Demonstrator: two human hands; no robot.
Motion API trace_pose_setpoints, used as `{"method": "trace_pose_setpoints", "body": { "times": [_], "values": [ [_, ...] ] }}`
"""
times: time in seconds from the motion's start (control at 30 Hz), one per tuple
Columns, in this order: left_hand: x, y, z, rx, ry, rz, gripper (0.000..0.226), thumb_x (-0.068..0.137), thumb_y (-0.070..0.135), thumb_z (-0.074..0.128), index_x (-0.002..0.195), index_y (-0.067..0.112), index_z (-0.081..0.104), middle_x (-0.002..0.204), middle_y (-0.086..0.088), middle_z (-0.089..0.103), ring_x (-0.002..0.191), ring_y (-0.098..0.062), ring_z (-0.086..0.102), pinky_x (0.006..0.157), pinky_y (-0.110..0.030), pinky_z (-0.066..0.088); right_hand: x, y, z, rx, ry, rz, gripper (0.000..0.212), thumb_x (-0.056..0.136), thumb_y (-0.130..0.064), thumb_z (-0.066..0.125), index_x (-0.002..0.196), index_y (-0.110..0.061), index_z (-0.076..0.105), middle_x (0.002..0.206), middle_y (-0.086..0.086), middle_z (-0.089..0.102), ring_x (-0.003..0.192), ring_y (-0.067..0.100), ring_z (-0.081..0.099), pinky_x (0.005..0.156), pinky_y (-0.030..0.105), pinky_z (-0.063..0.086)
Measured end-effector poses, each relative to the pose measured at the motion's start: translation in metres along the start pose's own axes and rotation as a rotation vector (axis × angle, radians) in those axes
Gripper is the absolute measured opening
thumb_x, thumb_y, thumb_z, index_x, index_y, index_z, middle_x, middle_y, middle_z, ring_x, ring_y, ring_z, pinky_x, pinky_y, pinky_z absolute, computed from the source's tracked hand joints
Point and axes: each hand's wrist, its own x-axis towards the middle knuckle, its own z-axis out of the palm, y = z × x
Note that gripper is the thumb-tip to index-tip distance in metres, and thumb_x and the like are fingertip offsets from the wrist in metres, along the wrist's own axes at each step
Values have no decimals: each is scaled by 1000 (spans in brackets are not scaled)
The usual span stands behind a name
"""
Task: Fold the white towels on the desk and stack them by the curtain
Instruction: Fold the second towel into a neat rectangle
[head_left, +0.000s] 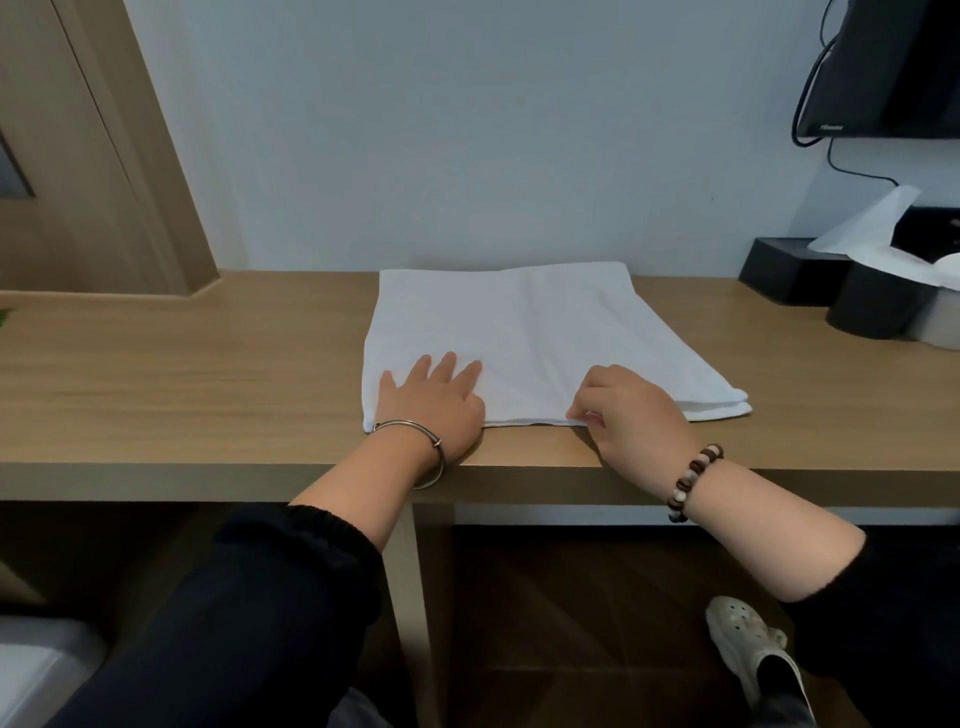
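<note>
White terry towel (530, 338) flat on light wooden bench (182, 374), left of black tissue box (779, 270), well apart from it. Doubled layers show at corner nearest box: at least one fold made, by my judgement. Left hand (434, 402) flat, fingers spread, pressing towel corner farthest from box. Right hand (628, 410) curled, pinching towel's near hem. Further folds likely left; no curtain, no stack in view.

One head-worn camera looks forward and down, close over the desk (208, 374) (wide-angle).
</note>
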Motion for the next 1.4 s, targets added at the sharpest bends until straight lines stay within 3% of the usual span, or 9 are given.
{"method": "trace_pose_setpoints", "body": {
  "times": [0.13, 0.3, 0.47, 0.6, 0.7, 0.9, 1.1, 1.23, 1.4],
  "values": [
    [0, -6, -1, 13, -12, 12, 54, 95, 33, 13, 148, 40, 4, 159, 8, 0, 146, -19, 0, 113, -54, 2, 0, 5, -3, 87, -42, 17, 19, 94, -12, 54, 100, -16, 72, 100, -2, 58, 98, 15, 48, 82, 26, 39],
    [-4, -21, -1, 9, -18, -24, 55, 94, 34, 13, 148, 42, 3, 159, 9, -1, 146, -19, -1, 113, -56, 2, -2, 11, -2, 356, 6, 184, 12, 88, -16, 64, 88, -23, 73, 91, -13, 55, 91, 5, 50, 80, 18, 35],
    [-11, -35, -8, -8, -46, -163, 54, 95, 33, 17, 148, 38, 9, 159, 8, 1, 146, -22, -1, 112, -58, 3, 9, -1, 3, 432, -43, 136, 11, 86, -13, 65, 84, -19, 75, 85, -18, 55, 86, 4, 54, 80, 14, 38],
    [-7, -11, -11, 9, 100, -145, 47, 97, 30, 22, 144, 30, 21, 158, 3, 6, 145, -28, -1, 110, -59, 6, 16, -5, 4, 453, -58, 107, 10, 85, -11, 67, 82, -17, 74, 85, -14, 58, 85, 4, 54, 74, 3, 35],
    [3, 18, -7, -42, 94, -24, 49, 100, 35, 18, 149, 30, 13, 159, 4, 3, 146, -26, -3, 113, -55, 6, 15, -5, 3, 420, -53, 84, 8, 85, -14, 68, 86, -16, 75, 88, -11, 59, 85, 4, 54, 72, 2, 34],
    [7, 29, 4, -20, 61, -37, 56, 97, 49, 13, 149, 37, -2, 159, 5, -2, 146, -24, -2, 113, -55, 5, 15, 1, -9, 301, -95, 43, 15, 89, -11, 60, 94, -16, 73, 99, -5, 65, 90, 8, 56, 82, 17, 41],
    [6, 29, 6, -3, 51, -57, 57, 95, 52, 10, 148, 38, -5, 159, 5, -2, 146, -24, -1, 112, -57, 4, 12, 20, -16, 2, -237, 12, 42, 86, 5, 47, 116, -22, 58, 114, -4, 53, 108, 15, 47, 88, 28, 43],
    [7, 30, 5, 0, 37, -66, 57, 95, 50, 10, 149, 36, -2, 159, 6, -2, 146, -24, -1, 113, -57, 4, 14, 27, -16, -33, -97, 113, 24, 90, -6, 47, 101, -18, 64, 105, -2, 60, 99, 17, 53, 77, 25, 39],
    [6, 31, 4, 14, 26, -77, 56, 96, 46, 10, 150, 32, 2, 159, 5, -2, 146, -24, -2, 113, -58, 4, 11, 27, -23, 65, 71, 149, 21, 89, -7, 51, 94, -17, 69, 96, -4, 63, 93, 12, 52, 76, 23, 36]
  ]
}}
